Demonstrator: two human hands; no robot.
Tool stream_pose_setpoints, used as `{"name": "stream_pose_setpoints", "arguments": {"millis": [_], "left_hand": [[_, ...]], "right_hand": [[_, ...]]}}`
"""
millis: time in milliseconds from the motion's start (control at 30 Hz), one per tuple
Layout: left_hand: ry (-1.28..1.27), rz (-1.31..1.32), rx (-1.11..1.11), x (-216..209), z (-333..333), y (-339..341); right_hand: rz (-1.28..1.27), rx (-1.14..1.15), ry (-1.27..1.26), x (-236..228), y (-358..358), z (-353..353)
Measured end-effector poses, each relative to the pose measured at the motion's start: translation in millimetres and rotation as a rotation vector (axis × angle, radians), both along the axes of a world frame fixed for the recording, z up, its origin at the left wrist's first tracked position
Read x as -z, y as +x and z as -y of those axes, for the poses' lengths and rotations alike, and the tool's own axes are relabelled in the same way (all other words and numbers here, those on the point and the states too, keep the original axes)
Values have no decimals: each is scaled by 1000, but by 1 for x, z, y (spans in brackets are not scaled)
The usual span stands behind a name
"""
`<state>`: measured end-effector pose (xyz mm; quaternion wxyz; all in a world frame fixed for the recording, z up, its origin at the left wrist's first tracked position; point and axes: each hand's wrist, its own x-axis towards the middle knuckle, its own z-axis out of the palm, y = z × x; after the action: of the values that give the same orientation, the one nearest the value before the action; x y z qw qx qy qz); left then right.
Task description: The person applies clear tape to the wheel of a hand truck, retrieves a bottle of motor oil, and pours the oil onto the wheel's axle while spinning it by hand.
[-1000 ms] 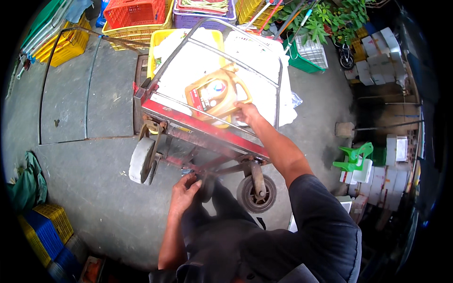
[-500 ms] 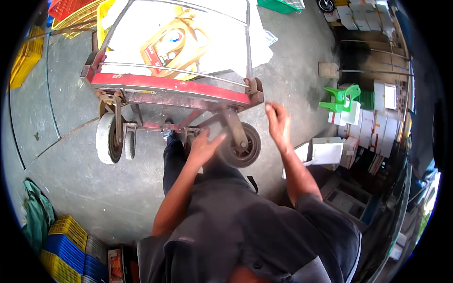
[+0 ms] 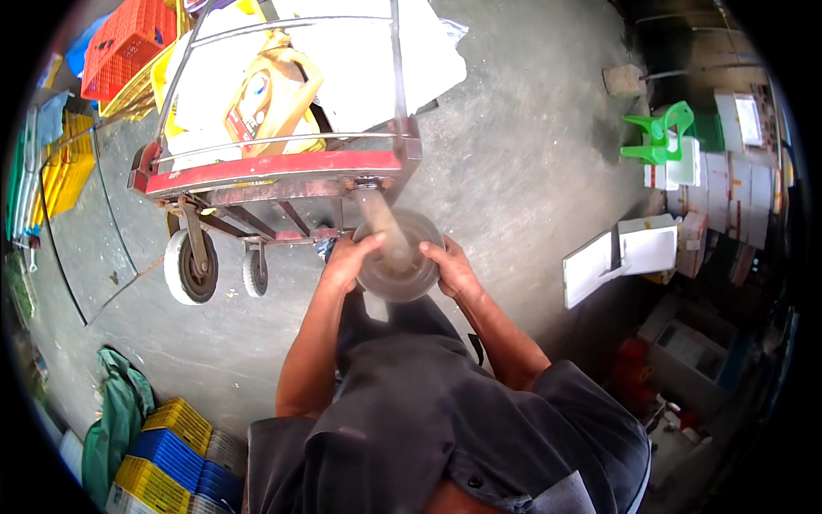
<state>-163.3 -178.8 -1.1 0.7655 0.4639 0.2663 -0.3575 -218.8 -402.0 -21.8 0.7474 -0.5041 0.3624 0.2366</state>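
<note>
A red-framed metal cart (image 3: 282, 164) stands in front of me with its wheels facing my way. Its caster wheel (image 3: 417, 224), blurred by motion, hangs from the frame's right corner on a fork. My left hand (image 3: 347, 259) grips the left rim of that wheel, thumb across its face. On the opposite rim my right hand (image 3: 451, 264) closes the same way; the fingers of both hands are partly hidden behind the wheel. A pale-rimmed caster (image 3: 190, 267) sits under the cart's left corner, beside a smaller wheel (image 3: 255, 272). White sacks (image 3: 351, 68) and a yellow-brown bag (image 3: 274, 94) lie on the cart.
Red and yellow crates (image 3: 128, 47) stand at the far left. Stacked yellow and blue crates (image 3: 167, 458) are at the near left, beside a green cloth (image 3: 120, 398). To the right are a green plastic stool (image 3: 659, 135), cartons (image 3: 728, 193) and an open white box (image 3: 648, 248).
My right hand has come in from the right onto the caster wheel, and my left hand now grips its left rim. The view has shifted, with the cart lying further left in it.
</note>
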Motion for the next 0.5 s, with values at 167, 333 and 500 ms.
{"name": "stream_pose_setpoints", "arguments": {"millis": [167, 333, 500], "left_hand": [[125, 47, 78, -3, -4, 2], [139, -109, 38, -16, 4, 2], [150, -70, 7, 0, 3, -6]], "right_hand": [[24, 110, 43, 26, -15, -13], [35, -58, 40, -27, 14, -11], [112, -78, -150, -10, 0, -15]]}}
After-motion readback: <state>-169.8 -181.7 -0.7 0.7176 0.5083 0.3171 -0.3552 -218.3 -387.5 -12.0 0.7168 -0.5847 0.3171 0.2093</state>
